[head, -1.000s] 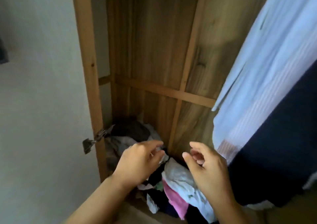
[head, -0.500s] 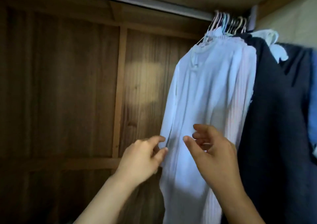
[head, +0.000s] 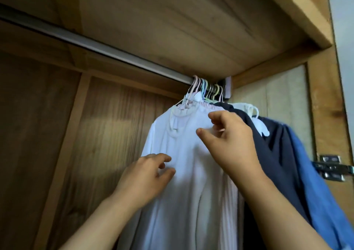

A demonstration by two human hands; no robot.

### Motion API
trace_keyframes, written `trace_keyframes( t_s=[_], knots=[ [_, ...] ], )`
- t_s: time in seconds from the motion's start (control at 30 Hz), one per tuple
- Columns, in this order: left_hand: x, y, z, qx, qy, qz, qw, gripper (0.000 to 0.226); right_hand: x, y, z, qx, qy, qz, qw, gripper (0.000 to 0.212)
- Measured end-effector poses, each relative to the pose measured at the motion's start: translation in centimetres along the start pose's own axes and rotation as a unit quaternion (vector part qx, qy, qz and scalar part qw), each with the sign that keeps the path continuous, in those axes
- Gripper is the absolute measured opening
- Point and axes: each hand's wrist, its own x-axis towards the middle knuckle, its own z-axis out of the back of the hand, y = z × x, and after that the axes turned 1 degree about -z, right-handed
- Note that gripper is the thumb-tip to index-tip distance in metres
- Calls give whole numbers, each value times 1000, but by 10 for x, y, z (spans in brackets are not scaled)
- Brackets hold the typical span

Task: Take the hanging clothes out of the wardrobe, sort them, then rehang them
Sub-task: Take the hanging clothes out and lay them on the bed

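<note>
White cloth fills the middle: the white shirt (head: 183,173) hangs off the rail (head: 95,44) among bunched hangers (head: 206,88). Right hand (head: 229,146) is up at the shoulder, thumb and fingers loosely curled and parted, gripping nothing. Left hand (head: 147,175) sits lower against the front, fingers relaxed, nothing pinched. Looks light, soft and floppy, so grab the hanger above the right fingertips, not the fabric. Navy garment (head: 272,154) hangs just beyond.
</note>
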Motion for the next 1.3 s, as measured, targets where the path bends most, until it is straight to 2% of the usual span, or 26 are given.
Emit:
trace_keyframes(
  t_s=[0.1,0.2,0.3,0.53,0.7,0.77,0.87,1.0,1.07,1.2,1.3],
  knots=[
    [31,3,-5,-8,-32,-24,999,35,43,-12,-13,-83,20,56,995,48],
    [57,7,-11,-23,-70,-37,997,35,72,-27,-24,-179,50,63,981,53],
    [77,11,-19,-24,-79,-45,996,37,83,-39,-28,-271,59,53,959,50],
    [95,29,-43,-41,-95,-51,993,61,95,-61,-35,-379,70,87,919,40],
    [93,38,-42,-33,-96,-60,993,32,107,-64,-43,-382,56,59,921,22],
    [92,42,-39,-31,-93,-60,993,38,109,-63,-47,-366,42,52,928,15],
    [91,48,-33,-36,-88,-58,994,54,109,-58,-51,-330,18,48,943,19],
    [89,54,-20,-23,-93,-61,994,71,104,-52,-52,-321,-6,69,945,14],
    [84,54,-9,-13,-98,-60,993,68,101,-48,-53,-325,-16,78,942,11],
    [72,49,17,-6,-112,-56,992,38,102,-38,-54,-320,-21,51,946,12],
    [64,46,32,14,-105,-58,993,41,106,-33,-51,-294,-31,18,955,13]
  ],
)
